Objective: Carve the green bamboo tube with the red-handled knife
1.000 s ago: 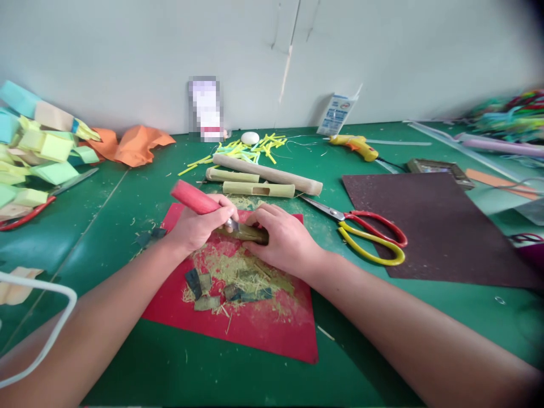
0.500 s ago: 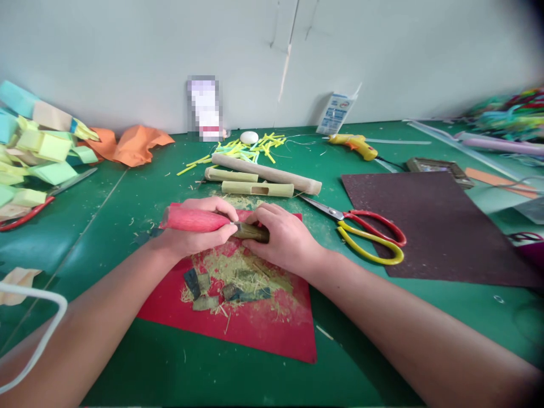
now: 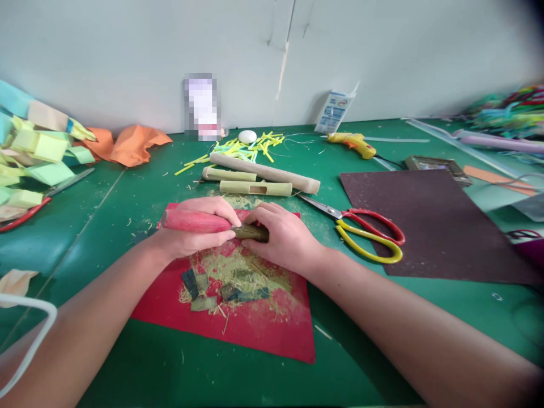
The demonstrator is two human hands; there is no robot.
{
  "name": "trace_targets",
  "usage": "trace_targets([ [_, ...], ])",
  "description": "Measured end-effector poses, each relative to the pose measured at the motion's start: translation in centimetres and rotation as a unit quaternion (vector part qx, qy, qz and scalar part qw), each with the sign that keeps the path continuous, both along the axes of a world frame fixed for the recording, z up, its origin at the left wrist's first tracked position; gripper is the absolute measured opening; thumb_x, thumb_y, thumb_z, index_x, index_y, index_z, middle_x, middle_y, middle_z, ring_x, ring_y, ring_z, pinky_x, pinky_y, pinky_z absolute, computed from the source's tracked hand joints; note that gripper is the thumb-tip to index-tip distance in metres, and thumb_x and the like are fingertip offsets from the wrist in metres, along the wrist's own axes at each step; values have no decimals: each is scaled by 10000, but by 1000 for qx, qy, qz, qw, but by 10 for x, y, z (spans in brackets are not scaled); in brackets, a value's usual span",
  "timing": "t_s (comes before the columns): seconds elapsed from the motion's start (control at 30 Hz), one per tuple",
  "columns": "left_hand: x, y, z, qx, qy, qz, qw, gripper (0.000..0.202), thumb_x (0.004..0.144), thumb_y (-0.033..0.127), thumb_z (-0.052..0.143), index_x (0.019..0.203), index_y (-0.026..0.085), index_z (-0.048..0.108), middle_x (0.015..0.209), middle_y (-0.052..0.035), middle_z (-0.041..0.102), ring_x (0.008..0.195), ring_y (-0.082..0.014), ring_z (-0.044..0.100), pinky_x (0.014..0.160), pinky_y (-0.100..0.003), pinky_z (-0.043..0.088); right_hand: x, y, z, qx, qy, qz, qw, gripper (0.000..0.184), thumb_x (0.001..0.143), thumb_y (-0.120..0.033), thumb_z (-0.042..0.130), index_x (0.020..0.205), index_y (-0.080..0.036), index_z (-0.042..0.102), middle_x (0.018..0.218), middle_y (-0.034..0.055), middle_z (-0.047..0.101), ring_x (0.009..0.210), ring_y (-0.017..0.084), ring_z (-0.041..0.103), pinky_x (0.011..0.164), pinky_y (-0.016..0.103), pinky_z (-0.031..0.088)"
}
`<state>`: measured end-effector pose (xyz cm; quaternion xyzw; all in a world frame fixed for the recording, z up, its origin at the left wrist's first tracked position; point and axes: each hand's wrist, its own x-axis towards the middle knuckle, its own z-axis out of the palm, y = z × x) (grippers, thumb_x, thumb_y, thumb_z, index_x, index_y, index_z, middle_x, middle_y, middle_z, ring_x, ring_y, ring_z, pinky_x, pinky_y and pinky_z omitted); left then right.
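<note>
Head view: left hand [image 3: 187, 245] has its fingers wrapped round a red, thick, wooden-looking tool handle [image 3: 198, 221], thumb and forefinger closing near its front end. Right hand [image 3: 287, 235] pinches a short, brownish-green bamboo tube [image 3: 251, 232] between thumb and curled fingers; tube sits above the far part of a bright red, flat rectangular sheet [image 3: 165, 309], its free end pointing at the tool. Step in hand looks like carving or scraping that end — cannot tell from where I stand whether the edge bites, as fingertips cover the tool's tip. Next move, I judge, calls for a firm hold on the tube and short, controlled strokes, right fingertips kept out of the tool's line. Around: pale yellow-green bamboo shavings [image 3: 240, 263] and dark, flat rectangular bamboo chips [image 3: 190, 283] litter the sheet just nearer the body, and could get under the tube if it is lowered. Beyond the hands, a pale bamboo tube with a rectangular slot [image 3: 233, 187] and a long, pale bamboo rod [image 3: 266, 173] limit forward room. Metal scissors with red and yellow handles [image 3: 339, 215] lie to the right — blade tips near the slotted tube, handles partly over a dark brown flat sheet [image 3: 437, 232].
</note>
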<state>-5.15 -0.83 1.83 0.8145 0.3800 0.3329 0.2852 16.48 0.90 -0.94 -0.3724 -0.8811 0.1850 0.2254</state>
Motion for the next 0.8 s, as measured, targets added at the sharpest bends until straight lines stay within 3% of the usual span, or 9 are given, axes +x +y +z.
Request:
trace_targets([
  [0.33, -5, 1, -1, -46, -4, 5, 999, 83, 786, 224, 672, 868, 221, 684, 898, -15, 709, 837, -164, 667, 824, -297, 529, 0, 0, 2, -7, 1, -2, 1000, 203, 734, -222, 705, 914, -174, 624, 885, 42, 616, 834, 174, 528, 726, 284, 394],
  [0.47, -1, 0, -1, -53, -13, -24, 998, 107, 790, 200, 674, 893, 218, 699, 947, -26, 712, 888, -172, 667, 860, -313, 526, 0, 0, 1, -8, 3, 3, 1000, 205, 753, -230, 694, 938, -173, 628, 919, 54, 633, 870, 186, 541, 749, 294, 404],
  [0.8, -3, 2, 3, -59, -2, -35, 998, 124, 780, 115, 650, 840, 210, 703, 906, 1, 673, 860, -138, 630, 844, -281, 487, -1, 2, -2, -10, 10, 0, 1000, 165, 727, -224, 694, 844, -177, 586, 864, 42, 600, 817, 172, 520, 715, 282, 387],
])
